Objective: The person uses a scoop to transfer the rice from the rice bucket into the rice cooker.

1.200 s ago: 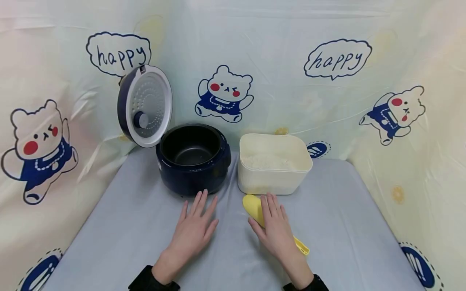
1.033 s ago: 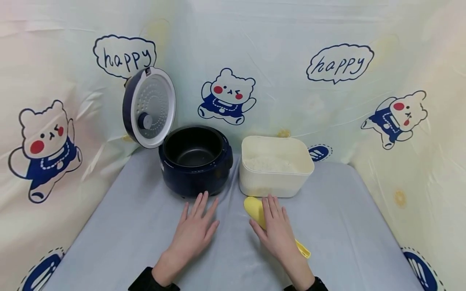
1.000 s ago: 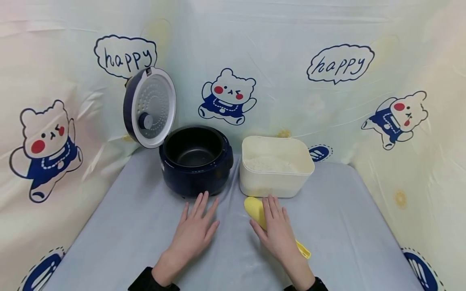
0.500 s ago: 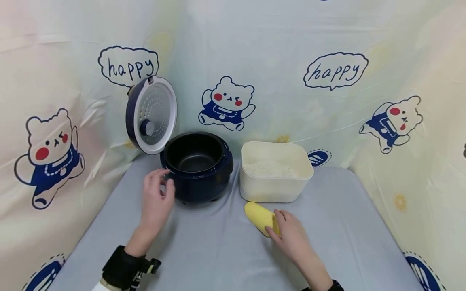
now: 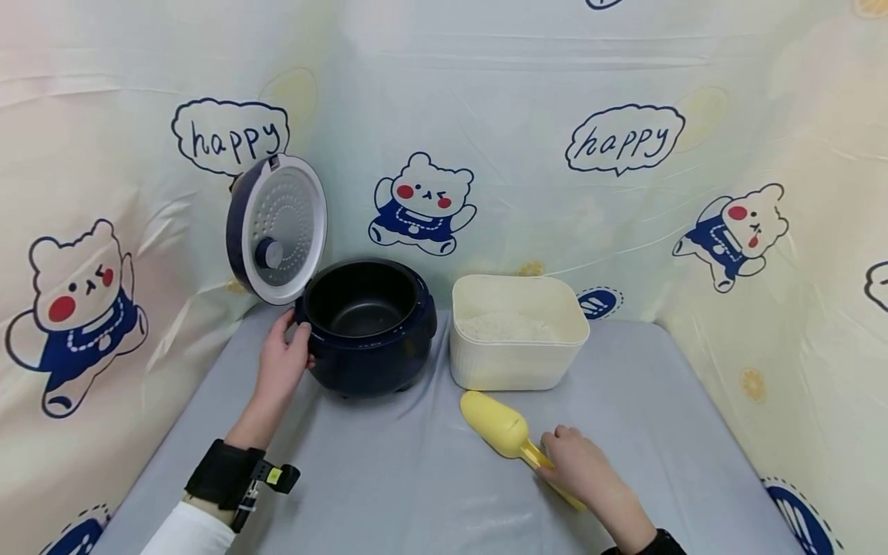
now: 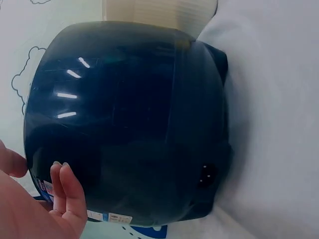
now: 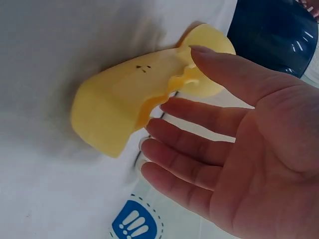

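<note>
A dark blue rice cooker [image 5: 368, 362] stands at centre left, its round lid [image 5: 284, 231] raised and its black inner pot bare. At the cooker's left side my left hand [image 5: 280, 362] holds the edge near the hinge, thumb in front; in the left wrist view two bent fingers [image 6: 70, 191] lie against the dark wall. A yellow scoop [image 5: 496, 424] lies slantwise on the cloth. My right hand [image 5: 579, 462] straddles its handle; in the right wrist view the thumb [image 7: 224, 69] and fingers are spread around it, with the fingertips near its wavy edge.
Behind the scoop, a cream tub [image 5: 516, 362] holds white grains that look like rice. It stands just right of the cooker. A pale grey-blue cloth [image 5: 388, 478] covers the table, and printed curtains close in the back and sides.
My left hand has left the cloth in front of the cooker and moved up to its left side. My right hand has slid back toward me along the scoop, uncovering its head.
</note>
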A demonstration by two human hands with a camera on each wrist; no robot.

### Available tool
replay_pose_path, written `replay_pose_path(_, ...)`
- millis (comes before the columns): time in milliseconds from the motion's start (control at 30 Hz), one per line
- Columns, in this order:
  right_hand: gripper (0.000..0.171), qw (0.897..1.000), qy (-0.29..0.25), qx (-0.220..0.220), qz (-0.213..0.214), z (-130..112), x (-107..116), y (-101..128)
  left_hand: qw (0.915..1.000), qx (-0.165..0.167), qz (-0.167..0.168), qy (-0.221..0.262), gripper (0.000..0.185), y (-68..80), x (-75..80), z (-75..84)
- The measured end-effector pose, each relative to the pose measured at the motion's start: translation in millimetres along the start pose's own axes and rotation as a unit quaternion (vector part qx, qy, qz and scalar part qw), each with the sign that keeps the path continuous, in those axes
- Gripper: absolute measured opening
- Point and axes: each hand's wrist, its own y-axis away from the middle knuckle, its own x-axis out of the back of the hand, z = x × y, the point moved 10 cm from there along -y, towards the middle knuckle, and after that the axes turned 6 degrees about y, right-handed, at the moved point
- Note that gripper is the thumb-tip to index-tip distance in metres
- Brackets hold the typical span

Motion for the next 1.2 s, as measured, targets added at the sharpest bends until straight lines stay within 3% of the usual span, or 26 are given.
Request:
replay_pose_path(133,0.027,1.0,-0.009,0.002,-0.018,0,-7,-2,0.9999,0.003,0.001,-0.017,0.06,-2.7,-0.7,1.3)
replay_pose_path(300,0.026,0.999,-0.024,-0.006,-0.037,-1,-13,-2,0.9993,0.035,-0.012,0.007,0.061,-8.6,-6.4,-6.7)
replay_pose_path(600,0.029,1.0,-0.01,0.003,-0.021,-5,-13,-5,0.999,0.041,-0.006,0.017,0.062,-12.0,-5.6,-7.1)
replay_pose_path(667,0.03,1.0,-0.006,0.005,-0.017,-5,-13,-5,0.9994,0.033,0.001,0.002,0.061,-12.1,-3.9,-6.1)
replay_pose_path(767,0.028,1.0,-0.004,0.009,-0.019,-6,-16,-5,0.9976,-0.007,0.004,-0.069,0.061,-11.5,-2.1,-0.3)
replay_pose_path(900,0.022,1.0,-0.011,0.014,-0.014,-5,-15,-5,0.9849,-0.056,-0.005,-0.164,0.064,-11.4,-3.3,5.9)
replay_pose_path(1067,0.025,0.998,-0.02,0.035,0.045,-3,0,-5,0.9868,-0.064,-0.011,-0.148,0.064,-14.5,-3.3,5.1)
replay_pose_path(1200,0.027,0.994,-0.012,0.059,0.086,-3,14,-3,0.9929,-0.047,-0.002,-0.109,0.063,-15.6,-0.7,-1.0)
